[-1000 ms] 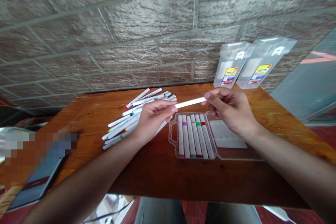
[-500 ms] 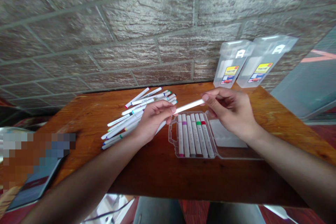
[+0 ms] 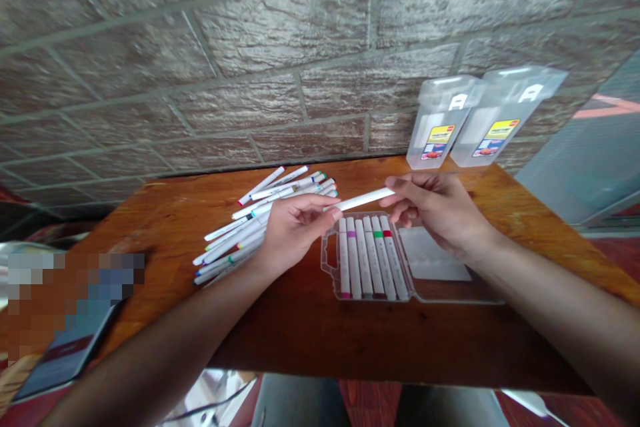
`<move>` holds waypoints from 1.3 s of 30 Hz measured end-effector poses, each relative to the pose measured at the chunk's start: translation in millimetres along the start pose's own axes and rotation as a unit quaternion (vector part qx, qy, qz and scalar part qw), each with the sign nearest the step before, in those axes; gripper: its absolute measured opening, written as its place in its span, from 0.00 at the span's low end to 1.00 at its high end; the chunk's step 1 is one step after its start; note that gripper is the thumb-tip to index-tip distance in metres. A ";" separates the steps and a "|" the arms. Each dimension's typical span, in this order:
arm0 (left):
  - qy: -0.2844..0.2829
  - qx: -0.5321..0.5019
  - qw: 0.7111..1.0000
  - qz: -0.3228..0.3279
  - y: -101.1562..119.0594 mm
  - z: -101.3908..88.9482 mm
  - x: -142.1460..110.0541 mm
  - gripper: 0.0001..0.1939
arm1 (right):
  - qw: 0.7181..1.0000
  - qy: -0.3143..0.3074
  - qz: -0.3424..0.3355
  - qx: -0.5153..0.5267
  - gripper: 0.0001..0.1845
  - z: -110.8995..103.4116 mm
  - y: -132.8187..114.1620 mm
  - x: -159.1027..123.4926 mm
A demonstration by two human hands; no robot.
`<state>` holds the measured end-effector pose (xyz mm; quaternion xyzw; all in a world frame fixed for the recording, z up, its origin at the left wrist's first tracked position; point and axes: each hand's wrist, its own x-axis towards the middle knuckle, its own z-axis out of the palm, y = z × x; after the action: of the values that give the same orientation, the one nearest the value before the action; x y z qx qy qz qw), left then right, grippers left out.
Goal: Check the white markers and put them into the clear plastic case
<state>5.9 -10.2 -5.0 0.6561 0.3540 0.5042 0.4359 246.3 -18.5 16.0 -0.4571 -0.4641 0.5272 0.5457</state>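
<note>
A white marker [image 3: 366,199] is held level in the air between my two hands, above the top of an open clear plastic case [image 3: 331,267]. My left hand [image 3: 295,223] pinches its left end, and my right hand [image 3: 433,207] pinches the right end; both ends are hidden by fingers. Inside the case several white markers [image 3: 365,263] lie side by side, some with purple, green or red bands. The case's lid [image 3: 434,257] is folded out to the right, partly under my right hand. Left of my left hand lies a loose pile of markers [image 3: 235,240] with coloured ends.
Two translucent plastic boxes [image 3: 436,127] with yellow labels stand at the back right of the wooden table [image 3: 320,333]. A stone-block wall [image 3: 250,67] rises behind it. At the left edge lies a tablet-like device [image 3: 75,347], partly pixelated.
The held marker's tilt has shifted slightly and its left end is a little higher than half a second ago. Both hands keep their pinch. The case and pile stay put.
</note>
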 end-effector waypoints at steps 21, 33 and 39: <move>-0.076 0.164 0.969 0.169 -0.5 2.0 -11.8 0.10 | 0.909 -0.188 -0.204 -0.312 0.18 6.1 8.5 -19.6; -0.135 0.229 0.929 0.258 9.3 4.3 -18.7 0.16 | 0.884 -0.157 -0.163 -0.408 0.33 6.1 4.2 -24.9; -0.137 0.209 0.946 0.206 10.6 3.3 -16.2 0.13 | 0.885 -0.141 -0.154 -0.416 0.29 8.1 -1.1 -25.6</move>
<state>5.5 -29.5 -1.2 0.8537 0.2454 0.4030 0.2204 238.1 -44.0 17.6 -0.4854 -0.7774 0.2544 0.3086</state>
